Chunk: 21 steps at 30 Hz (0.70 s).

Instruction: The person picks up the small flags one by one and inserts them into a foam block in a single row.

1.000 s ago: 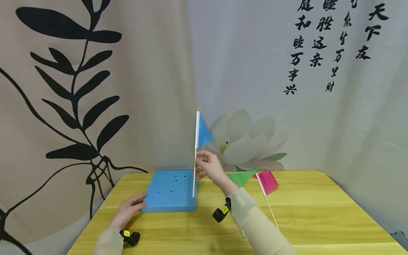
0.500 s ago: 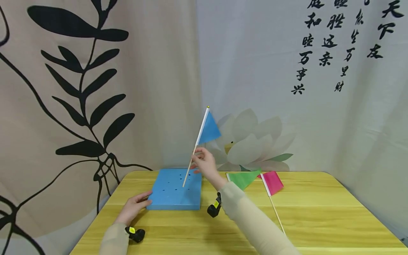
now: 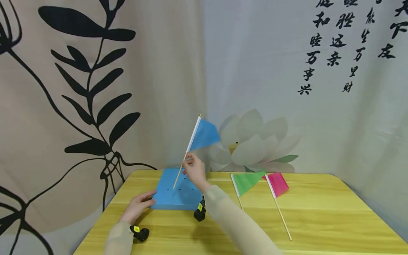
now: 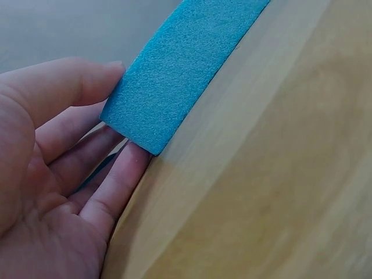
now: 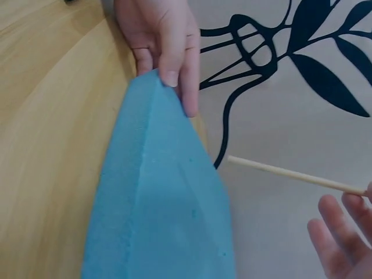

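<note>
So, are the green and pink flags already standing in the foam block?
No, the green flag and pink flag lie flat on the table, right of the foam block.

Blue flag [image 3: 204,135] on thin wooden stick, tilted right, lower tip over blue foam block [image 3: 178,189]; block flat on table (small holes dot top face).
</note>
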### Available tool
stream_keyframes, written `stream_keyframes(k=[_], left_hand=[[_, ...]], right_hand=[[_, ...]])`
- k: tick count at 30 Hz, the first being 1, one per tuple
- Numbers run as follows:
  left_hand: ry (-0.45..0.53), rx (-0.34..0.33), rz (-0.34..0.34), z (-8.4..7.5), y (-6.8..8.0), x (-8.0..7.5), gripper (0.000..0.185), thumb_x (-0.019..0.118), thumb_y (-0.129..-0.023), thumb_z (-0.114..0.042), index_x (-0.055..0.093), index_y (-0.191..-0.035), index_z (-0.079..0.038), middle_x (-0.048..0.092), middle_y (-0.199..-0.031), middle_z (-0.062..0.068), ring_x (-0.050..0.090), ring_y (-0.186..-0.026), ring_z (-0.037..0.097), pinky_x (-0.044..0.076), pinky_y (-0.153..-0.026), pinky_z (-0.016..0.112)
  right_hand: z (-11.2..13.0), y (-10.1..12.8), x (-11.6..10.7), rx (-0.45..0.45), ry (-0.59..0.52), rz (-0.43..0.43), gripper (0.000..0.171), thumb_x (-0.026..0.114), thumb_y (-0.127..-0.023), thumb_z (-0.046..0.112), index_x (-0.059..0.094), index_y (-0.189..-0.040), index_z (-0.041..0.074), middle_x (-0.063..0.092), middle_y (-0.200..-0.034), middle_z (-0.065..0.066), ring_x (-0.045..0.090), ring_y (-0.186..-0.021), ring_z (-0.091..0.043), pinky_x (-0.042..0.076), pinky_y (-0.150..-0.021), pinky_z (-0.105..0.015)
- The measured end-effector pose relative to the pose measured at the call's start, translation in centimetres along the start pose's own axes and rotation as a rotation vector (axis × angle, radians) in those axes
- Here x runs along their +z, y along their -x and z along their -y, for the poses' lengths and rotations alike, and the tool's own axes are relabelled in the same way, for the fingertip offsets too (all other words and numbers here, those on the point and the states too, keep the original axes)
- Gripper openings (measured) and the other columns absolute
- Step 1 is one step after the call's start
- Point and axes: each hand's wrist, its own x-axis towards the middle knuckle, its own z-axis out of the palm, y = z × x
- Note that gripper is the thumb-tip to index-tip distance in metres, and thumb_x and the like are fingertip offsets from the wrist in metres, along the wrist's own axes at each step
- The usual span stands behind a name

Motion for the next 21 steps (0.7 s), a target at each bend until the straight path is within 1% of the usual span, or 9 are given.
stream_keyframes(k=[5, 9, 13, 15, 21], left_hand=[[-0.003, 0.022, 0.002, -0.1, -0.1, 0.1, 0.052, 0.066, -0.094, -0.017, 0.049, -0.14, 0.001, 0.043, -0.145, 0.023, 0.043, -0.13, 0.039, 0.046, -0.1, 0.046], [0.002, 0.026, -0.001, 0.0, -0.1, 0.1, 0.052, 0.066, -0.094, -0.017, 0.05, -0.14, 0.001, 0.044, -0.145, 0.022, 0.042, -0.13, 0.039, 0.044, -0.101, 0.046], [0.002, 0.026, -0.012, 0.1, -0.1, 0.1, 0.052, 0.066, -0.093, -0.017, 0.051, -0.14, 0.001, 0.044, -0.144, 0.022, 0.042, -0.131, 0.038, 0.043, -0.102, 0.047], [0.0, 0.02, -0.011, 0.2, -0.1, 0.1, 0.052, 0.066, -0.093, -0.018, 0.051, -0.139, 0.0, 0.045, -0.144, 0.021, 0.042, -0.13, 0.038, 0.043, -0.102, 0.047], [0.001, 0.008, -0.011, 0.3, -0.3, 0.0, 0.051, 0.067, -0.093, -0.018, 0.052, -0.139, -0.001, 0.046, -0.143, 0.021, 0.044, -0.129, 0.037, 0.045, -0.101, 0.046]], right_hand=[[-0.6, -0.1, 0.6, -0.011, 0.024, -0.006, 0.016, 0.061, -0.098, 0.02, 0.059, -0.112, 0.014, 0.069, -0.093, -0.006, 0.066, -0.062, -0.014, 0.054, -0.049, -0.029], [-0.6, -0.1, 1.1, -0.011, 0.044, -0.009, 0.015, 0.061, -0.098, 0.019, 0.059, -0.112, 0.014, 0.071, -0.093, -0.005, 0.067, -0.063, -0.015, 0.053, -0.048, -0.028], [-0.7, -0.2, 1.8, -0.003, 0.057, -0.003, 0.015, 0.062, -0.097, 0.018, 0.06, -0.111, 0.014, 0.071, -0.093, -0.005, 0.07, -0.068, -0.024, 0.053, -0.048, -0.027], [-0.8, -0.3, 2.2, -0.002, 0.077, -0.001, 0.014, 0.062, -0.097, 0.018, 0.06, -0.11, 0.014, 0.072, -0.093, -0.005, 0.07, -0.069, -0.026, 0.053, -0.049, -0.027], [-1.1, -0.2, 3.0, -0.003, 0.13, 0.0, 0.012, 0.063, -0.096, 0.017, 0.061, -0.108, 0.015, 0.072, -0.092, -0.004, 0.069, -0.067, -0.024, 0.054, -0.052, -0.025]])
